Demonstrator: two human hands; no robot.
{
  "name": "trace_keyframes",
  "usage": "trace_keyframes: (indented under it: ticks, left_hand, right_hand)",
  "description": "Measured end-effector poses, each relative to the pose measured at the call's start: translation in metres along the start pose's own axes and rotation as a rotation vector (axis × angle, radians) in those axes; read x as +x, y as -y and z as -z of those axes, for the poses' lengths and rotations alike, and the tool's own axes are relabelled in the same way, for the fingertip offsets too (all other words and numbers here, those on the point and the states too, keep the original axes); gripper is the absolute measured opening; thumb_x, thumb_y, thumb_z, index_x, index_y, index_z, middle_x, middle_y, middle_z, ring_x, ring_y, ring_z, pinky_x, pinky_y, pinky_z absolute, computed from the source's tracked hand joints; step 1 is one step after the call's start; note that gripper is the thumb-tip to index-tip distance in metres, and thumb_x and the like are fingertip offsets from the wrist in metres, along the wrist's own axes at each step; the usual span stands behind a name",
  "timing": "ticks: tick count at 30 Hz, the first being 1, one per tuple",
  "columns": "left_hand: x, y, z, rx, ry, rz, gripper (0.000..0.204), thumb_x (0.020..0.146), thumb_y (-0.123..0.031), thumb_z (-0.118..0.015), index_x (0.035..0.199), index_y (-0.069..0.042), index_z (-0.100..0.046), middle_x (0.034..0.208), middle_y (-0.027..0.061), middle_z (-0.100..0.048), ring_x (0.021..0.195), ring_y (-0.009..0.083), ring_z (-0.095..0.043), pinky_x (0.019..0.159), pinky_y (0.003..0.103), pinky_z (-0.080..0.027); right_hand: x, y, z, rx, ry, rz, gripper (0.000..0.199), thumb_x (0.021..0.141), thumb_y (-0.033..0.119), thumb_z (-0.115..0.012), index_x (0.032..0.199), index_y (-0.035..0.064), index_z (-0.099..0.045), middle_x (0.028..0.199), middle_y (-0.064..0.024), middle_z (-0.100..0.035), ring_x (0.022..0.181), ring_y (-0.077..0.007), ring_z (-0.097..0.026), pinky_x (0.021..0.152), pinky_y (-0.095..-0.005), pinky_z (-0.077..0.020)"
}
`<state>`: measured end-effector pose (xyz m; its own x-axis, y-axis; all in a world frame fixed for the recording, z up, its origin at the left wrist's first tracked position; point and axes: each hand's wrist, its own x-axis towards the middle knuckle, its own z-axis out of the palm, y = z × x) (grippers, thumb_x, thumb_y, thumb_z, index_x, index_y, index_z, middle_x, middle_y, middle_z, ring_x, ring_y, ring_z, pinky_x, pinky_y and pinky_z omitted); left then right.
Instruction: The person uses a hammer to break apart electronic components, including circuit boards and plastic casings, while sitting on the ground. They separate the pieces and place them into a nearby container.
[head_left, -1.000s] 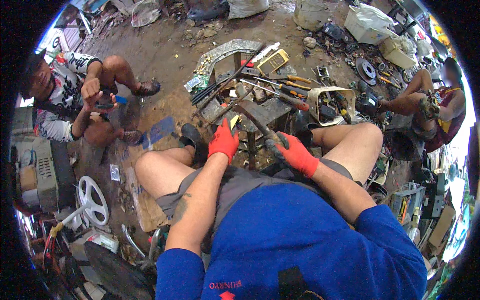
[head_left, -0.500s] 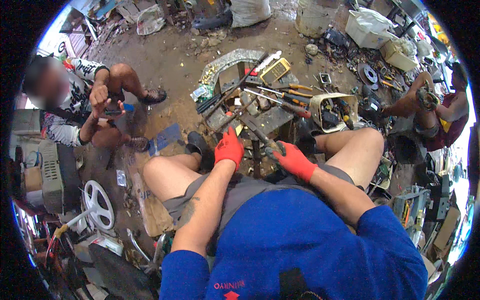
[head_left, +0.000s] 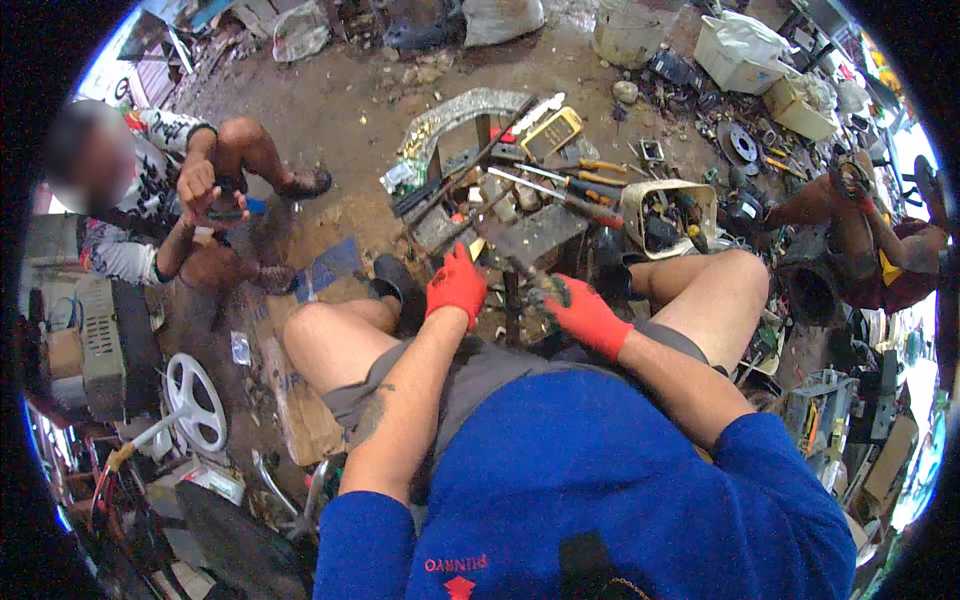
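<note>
I sit low with my knees apart, both hands in red gloves. My left hand (head_left: pixel 457 285) is closed on a small yellow-tipped tool (head_left: pixel 478 247) at the near edge of a dark metal work plate (head_left: pixel 535 232). Just to its right, my right hand (head_left: pixel 590 318) grips a dark, greasy metal part (head_left: pixel 545 290) between my knees. How the tool meets the part is hidden by my fingers. Long screwdrivers (head_left: pixel 570 192) and rods lie across the plate beyond my hands.
A cream tub of parts (head_left: pixel 665 205) stands right of the plate, with a yellow device (head_left: pixel 551 131) behind it. One person (head_left: pixel 190 200) sits on the dirt floor at left, another (head_left: pixel 860 235) at right. Scrap, boxes and a white fan guard (head_left: pixel 195 400) lie around.
Both my hands stay at the metal part with only slight shifts. The view has tilted a little, and the person at left has raised both hands.
</note>
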<state>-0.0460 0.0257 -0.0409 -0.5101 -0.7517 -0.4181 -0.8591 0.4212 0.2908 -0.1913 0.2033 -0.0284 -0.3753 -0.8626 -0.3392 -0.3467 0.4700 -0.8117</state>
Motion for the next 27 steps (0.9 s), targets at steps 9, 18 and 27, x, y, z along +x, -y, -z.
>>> trace_keyframes:
  ticks: [9, 18, 27]
  left_hand:
    - [0.012, 0.013, -0.012, -0.191, -0.086, -0.021, 0.061, 0.091, -0.029, -0.057, 0.141, -0.002, -0.034, 0.127, 0.0262, -0.057, 0.114, 0.0399, -0.059, 0.094, 0.05, -0.047]
    - [0.049, 0.085, -0.057, -1.04, 0.411, -0.036, 0.041, 0.093, -0.03, -0.057, 0.124, -0.003, -0.058, 0.111, 0.0173, -0.063, 0.094, 0.0265, -0.064, 0.081, 0.037, -0.053]
    - [0.018, 0.043, -0.017, -1.322, 0.386, 0.168, 0.033, 0.092, -0.03, -0.062, 0.116, -0.008, -0.06, 0.102, 0.0073, -0.066, 0.086, 0.0204, -0.066, 0.066, 0.036, -0.056]
  right_hand:
    - [-0.003, -0.007, 0.003, 0.075, -0.078, 0.093, 0.05, 0.091, 0.034, -0.062, 0.127, 0.0001, -0.057, 0.116, -0.023, -0.065, 0.112, -0.0354, -0.062, 0.096, -0.0416, -0.0481]
    - [0.007, -0.004, 0.003, 0.12, -0.112, 0.077, 0.045, 0.089, 0.035, -0.064, 0.119, 0.0015, -0.061, 0.11, -0.0196, -0.068, 0.106, -0.0339, -0.065, 0.091, -0.0397, -0.0493]
    - [0.01, -0.025, -0.001, 0.104, -0.008, 0.013, 0.052, 0.09, 0.038, -0.063, 0.125, 0.0006, -0.058, 0.116, -0.0219, -0.066, 0.111, -0.0367, -0.062, 0.096, -0.0415, -0.048]
